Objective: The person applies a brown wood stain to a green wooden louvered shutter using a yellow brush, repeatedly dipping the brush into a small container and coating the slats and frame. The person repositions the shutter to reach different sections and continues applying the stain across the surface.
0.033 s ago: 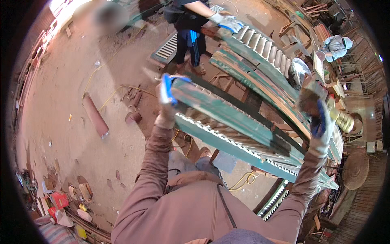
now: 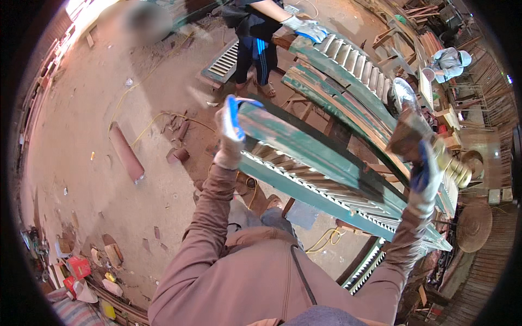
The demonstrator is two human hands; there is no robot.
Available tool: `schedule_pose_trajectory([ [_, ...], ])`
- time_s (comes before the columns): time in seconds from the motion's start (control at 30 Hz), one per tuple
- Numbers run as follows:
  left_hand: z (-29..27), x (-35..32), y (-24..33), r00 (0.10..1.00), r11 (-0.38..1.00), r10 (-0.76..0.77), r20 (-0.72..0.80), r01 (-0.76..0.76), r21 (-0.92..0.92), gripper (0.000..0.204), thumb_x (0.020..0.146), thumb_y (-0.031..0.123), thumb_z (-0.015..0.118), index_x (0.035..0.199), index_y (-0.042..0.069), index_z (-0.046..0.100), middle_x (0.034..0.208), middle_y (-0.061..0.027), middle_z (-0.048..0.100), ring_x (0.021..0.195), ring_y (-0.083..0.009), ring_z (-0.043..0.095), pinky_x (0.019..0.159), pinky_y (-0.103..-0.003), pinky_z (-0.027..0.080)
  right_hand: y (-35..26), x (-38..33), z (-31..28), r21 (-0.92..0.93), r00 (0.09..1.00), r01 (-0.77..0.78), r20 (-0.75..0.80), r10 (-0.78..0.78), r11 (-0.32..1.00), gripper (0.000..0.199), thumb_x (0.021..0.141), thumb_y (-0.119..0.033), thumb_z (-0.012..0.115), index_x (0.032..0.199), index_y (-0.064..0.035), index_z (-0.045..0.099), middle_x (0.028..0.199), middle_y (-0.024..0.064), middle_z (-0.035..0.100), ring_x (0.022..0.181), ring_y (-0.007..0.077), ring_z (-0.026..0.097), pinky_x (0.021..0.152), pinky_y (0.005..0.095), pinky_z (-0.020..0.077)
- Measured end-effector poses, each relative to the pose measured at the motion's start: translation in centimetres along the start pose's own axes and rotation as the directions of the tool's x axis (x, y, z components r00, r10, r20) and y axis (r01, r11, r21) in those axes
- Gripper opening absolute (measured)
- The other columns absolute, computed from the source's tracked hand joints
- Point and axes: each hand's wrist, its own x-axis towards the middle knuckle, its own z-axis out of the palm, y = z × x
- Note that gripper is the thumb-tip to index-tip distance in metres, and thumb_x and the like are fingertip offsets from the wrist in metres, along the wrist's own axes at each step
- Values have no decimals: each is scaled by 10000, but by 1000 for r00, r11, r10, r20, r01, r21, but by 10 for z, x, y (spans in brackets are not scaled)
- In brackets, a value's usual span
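A green louvred shutter (image 2: 310,149) with pale slats lies slantwise in front of me, its far right end lower in view. My left hand (image 2: 230,130), in a white and blue glove, is closed on the shutter's left end. My right hand (image 2: 427,176), gloved alike, is raised near the other end and closed around a brown wooden-looking block (image 2: 405,133), which is blurred. Beside that hand is a shiny brass-coloured round thing (image 2: 455,169), also blurred; whether it belongs to the block I cannot tell.
Across from me, a co-worker's gloved hand (image 2: 311,30) rests on another green shutter (image 2: 348,62). Green boards (image 2: 340,100) lie between us. A yellow cord (image 2: 133,89) and a brown roll (image 2: 126,152) are on the floor at left. Another person (image 2: 451,64) is at far right.
My right hand and the brown block have shifted slightly, the block down and to the left. My left hand and the shutter's left end have moved a little to the right.
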Motion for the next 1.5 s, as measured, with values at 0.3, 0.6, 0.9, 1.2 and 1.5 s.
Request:
schedule_pose_trajectory([
  [0.3, 34, 24, 8, 866, 807, 496, 70, -489, 331, 597, 845, -62, 694, 1409, -12, 507, 950, -123, 704, 712, -234, 655, 630, -332, 535, -176, 15, 112, -197, 952, 290, 157, -262, 936, 373, 788, -105, 793, 1136, -37, 676, 1094, 148, 734, 969, 315, 718, 819, 400, 576],
  [0.6, 29, 28, 32, 848, 825, 519, 106, -529, 199, 435, 1074, 248, 485, 1438, 11, 477, 1017, -173, 725, 760, -270, 726, 661, -352, 592, -204, 24, 161, -436, 757, 641, 499, -423, 632, 389, 797, -234, 784, 1182, -218, 728, 1324, -29, 668, 1202, 219, 562, 964, 399, 471],
  [0.9, 33, 26, 23, 815, 790, 579, 28, -570, 225, 435, 1000, 99, 560, 1423, 22, 492, 978, -146, 721, 715, -241, 697, 621, -328, 562, -194, 25, 162, -385, 656, 727, 633, -410, 569, 267, 844, -257, 741, 1109, -230, 744, 1340, -23, 669, 1267, 255, 534, 1001, 480, 420],
  [1.2, 32, 28, 42, 807, 774, 591, 15, -572, 273, 272, 1016, 83, 547, 1283, 32, 532, 898, -114, 711, 641, -216, 668, 571, -320, 537, -223, 36, 140, -340, 676, 693, 615, -407, 636, 317, 801, -188, 716, 1115, -163, 752, 1269, 17, 689, 1150, 234, 569, 914, 430, 435],
  [1.5, 36, 27, 62, 829, 816, 559, -37, -541, 203, 201, 1075, 124, 451, 1047, -4, 603, 831, -102, 708, 599, -209, 629, 533, -312, 494, -247, 39, 163, -362, 657, 697, 668, -350, 619, 334, 801, -214, 720, 1129, -156, 703, 1309, 29, 655, 1161, 243, 556, 921, 436, 427],
])
